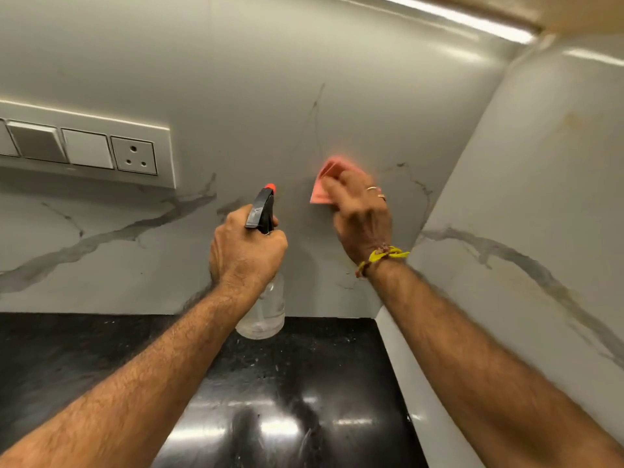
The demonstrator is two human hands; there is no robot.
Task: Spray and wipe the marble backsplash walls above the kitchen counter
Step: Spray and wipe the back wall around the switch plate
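Both arms are up at the marble backsplash [270,106], right in the corner where the back wall meets the side wall [540,197]; the left hand [246,248] is wrapped round the neck of a clear spray bottle [261,312], fingers curled tight about it just under the black trigger head [261,211], with the orange nozzle tip [270,188] aimed at the back wall and very near it; the bottle hangs upright in that grip, its clear body showing below the fist and above the black counter [101,349]; whether its base touches the stone is hard to tell from here. Over to the right hand [363,214]; it presses a pink cloth [326,180] flat against the back wall, fingers spread over the cloth rather than curled round it, the hand and cloth blurred; two rings [373,189] show on the fingers and a yellow thread band [385,256] is tied at the wrist. The cloth sits just right of the nozzle, at about the same height, between grey veins in the marble. To the left, well apart from both hands, a white switch panel [84,146] with a three-pin socket [134,156] is set into the wall; up top right, a strip light [472,20] glows under the cabinet; its glare glints on the polished counter below.
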